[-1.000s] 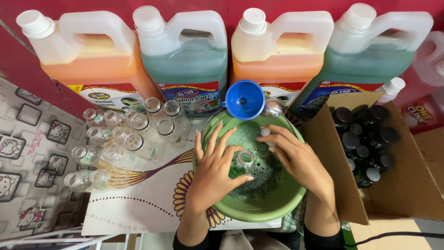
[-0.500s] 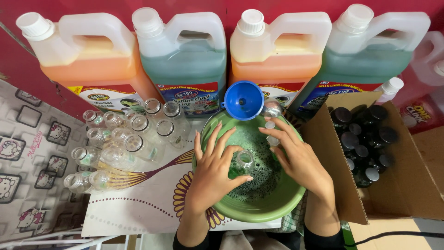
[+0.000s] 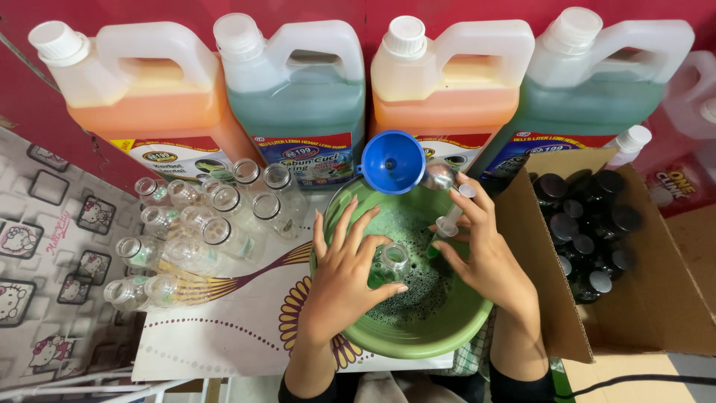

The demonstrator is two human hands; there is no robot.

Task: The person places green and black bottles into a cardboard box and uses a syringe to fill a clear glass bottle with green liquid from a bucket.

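Four jugs [image 3: 298, 97] line the red wall; left hand [image 3: 344, 277] fingers curl around a bottle [image 3: 389, 261] in the bowl [image 3: 418, 336], right hand [image 3: 483, 250] grips a syringe [image 3: 450, 222].

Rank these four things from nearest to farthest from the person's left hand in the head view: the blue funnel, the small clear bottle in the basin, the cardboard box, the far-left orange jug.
From the left hand:
1. Small clear bottle, touching its fingers, in the green basin.
2. Blue funnel, just above, on the basin's rim.
3. Cardboard box, at right.
4. Far-left orange jug, at upper left.
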